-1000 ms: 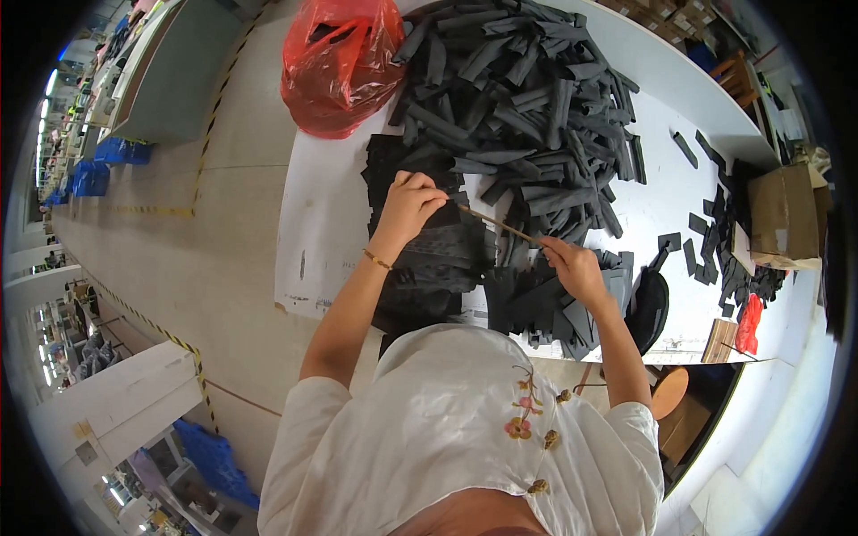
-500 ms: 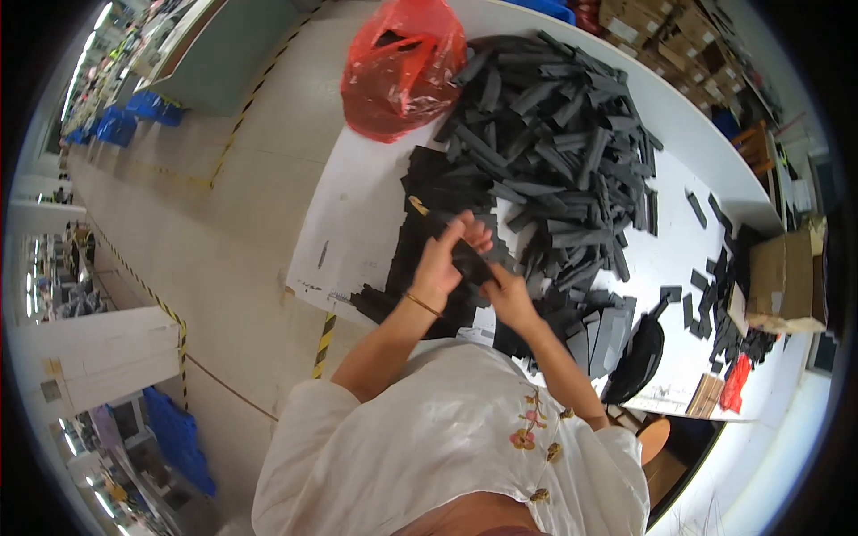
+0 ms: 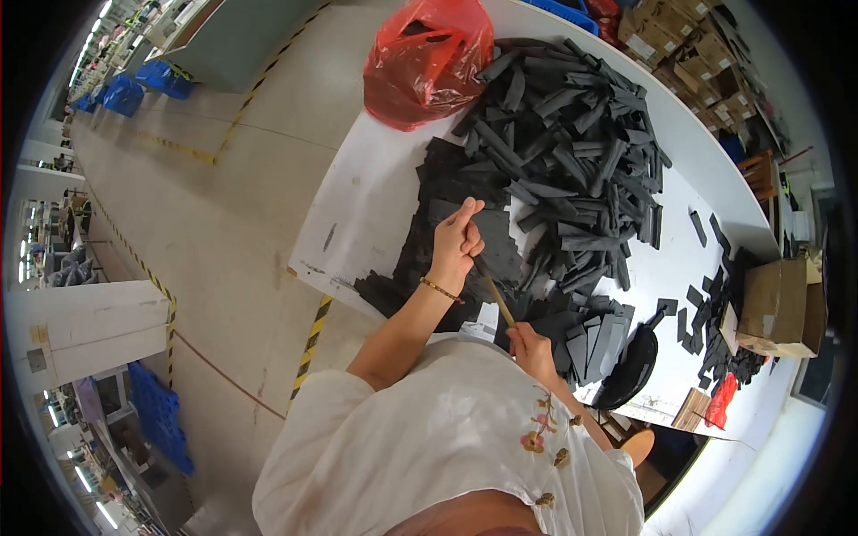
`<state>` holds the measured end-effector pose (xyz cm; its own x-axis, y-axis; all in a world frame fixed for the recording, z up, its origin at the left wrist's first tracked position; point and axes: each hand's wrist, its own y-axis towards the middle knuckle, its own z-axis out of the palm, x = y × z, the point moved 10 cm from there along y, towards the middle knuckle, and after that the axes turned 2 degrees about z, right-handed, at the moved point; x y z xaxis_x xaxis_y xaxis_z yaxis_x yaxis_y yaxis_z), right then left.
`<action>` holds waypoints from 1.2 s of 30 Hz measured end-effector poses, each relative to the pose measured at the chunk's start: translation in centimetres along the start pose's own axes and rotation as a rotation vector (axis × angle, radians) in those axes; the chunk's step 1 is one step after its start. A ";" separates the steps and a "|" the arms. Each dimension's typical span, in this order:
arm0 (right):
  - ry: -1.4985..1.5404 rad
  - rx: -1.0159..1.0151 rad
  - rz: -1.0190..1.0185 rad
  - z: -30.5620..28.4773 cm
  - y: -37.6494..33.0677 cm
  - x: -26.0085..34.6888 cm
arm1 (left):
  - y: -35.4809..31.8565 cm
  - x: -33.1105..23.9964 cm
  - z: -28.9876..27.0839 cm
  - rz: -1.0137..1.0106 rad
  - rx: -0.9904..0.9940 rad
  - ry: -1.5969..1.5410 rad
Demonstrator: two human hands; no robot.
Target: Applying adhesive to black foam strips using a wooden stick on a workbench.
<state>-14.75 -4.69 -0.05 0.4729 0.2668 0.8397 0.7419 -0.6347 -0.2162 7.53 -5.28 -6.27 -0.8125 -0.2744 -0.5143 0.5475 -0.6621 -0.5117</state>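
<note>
Both hands, left hand and right hand, pinch a taut tan band; overstretched, it might snap near the table's front edge.

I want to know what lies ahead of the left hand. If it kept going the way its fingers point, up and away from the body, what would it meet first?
Probably the flat black sheets just beyond the left hand, then the heap of black strips; height is unclear.

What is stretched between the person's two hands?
A thin tan band runs taut from the left hand down to the right hand, over flat black pieces, in the head view.
</note>
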 end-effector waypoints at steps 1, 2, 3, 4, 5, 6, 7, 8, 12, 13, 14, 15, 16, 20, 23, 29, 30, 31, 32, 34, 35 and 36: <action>-0.002 -0.006 0.008 -0.2 0.1 0.1 | -0.1 0.3 0.7 0.006 0.039 -0.010; 0.018 -0.030 0.030 -0.6 0.6 0.1 | 0.2 -0.6 1.4 0.060 0.114 0.034; 0.039 -0.057 0.052 -0.9 1.0 0.0 | -0.4 -0.3 2.0 0.051 0.119 0.035; 0.051 -0.085 0.065 -0.7 1.7 -0.3 | -1.1 0.2 2.6 0.010 0.068 -0.087; 0.051 -0.094 0.067 -0.6 2.1 -0.2 | -1.9 1.0 2.7 -0.032 0.015 -0.210; 0.088 -0.079 0.070 -0.1 2.6 0.4 | -2.1 2.5 1.2 -0.084 0.070 -0.048; 0.123 -0.075 0.081 0.3 2.7 0.5 | -4.0 2.6 2.6 -0.072 0.066 0.058; 0.130 -0.071 0.105 0.9 2.6 0.3 | -2.8 2.6 1.6 -0.043 0.092 0.114; 0.023 -0.056 -0.035 2.2 0.6 -0.8 | 0.9 -1.6 -1.0 0.118 -0.081 -0.036; 0.024 -0.049 -0.036 1.4 0.3 -0.2 | 1.3 -2.1 -1.7 0.121 -0.087 -0.037; 0.143 0.088 0.058 1.4 -0.2 -0.4 | 1.8 -2.3 -2.8 0.107 -0.120 -0.077; 0.263 0.228 0.153 1.7 -1.2 -0.6 | 2.3 -2.5 -4.2 0.095 -0.155 -0.115; 0.266 0.234 0.152 0.6 -2.3 -1.0 | 3.5 -4.9 -5.7 0.159 -0.133 -0.143; 0.060 0.215 0.011 -2.3 -3.0 2.0 | 3.4 -8.2 -4.1 0.244 -0.159 -0.028; 0.162 -0.023 0.050 -3.2 2.1 4.1 | 2.5 -5.0 -2.4 0.204 -0.080 -0.114; 0.145 0.036 0.012 -0.7 4.4 0.9 | 0.1 0.8 4.4 -0.404 0.363 -0.094; 0.143 0.038 0.018 -0.8 4.0 0.7 | -1.0 0.3 6.7 -0.410 0.390 -0.085; 0.170 0.043 0.057 -0.7 3.7 0.2 | -2.3 -0.8 8.9 -0.409 0.417 -0.075; 0.197 0.045 0.098 -0.7 3.3 -0.3 | -1.2 -0.8 8.3 -0.410 0.413 -0.079; 0.220 0.061 0.153 -0.4 2.5 -1.7 | -0.4 -3.7 10.2 -0.328 0.776 -0.272; 0.246 0.068 0.212 -0.4 1.8 -2.8 | 1.7 -4.8 8.9 -0.161 0.623 -0.108; 0.246 0.069 0.214 -0.8 1.1 -3.3 | 2.7 -5.6 8.5 -0.134 0.650 -0.196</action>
<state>-15.82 -6.82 -2.66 0.4991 -0.0558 0.8647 0.6721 -0.6049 -0.4270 11.83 -11.46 1.06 -0.9196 -0.2414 -0.3100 0.2585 -0.9659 -0.0145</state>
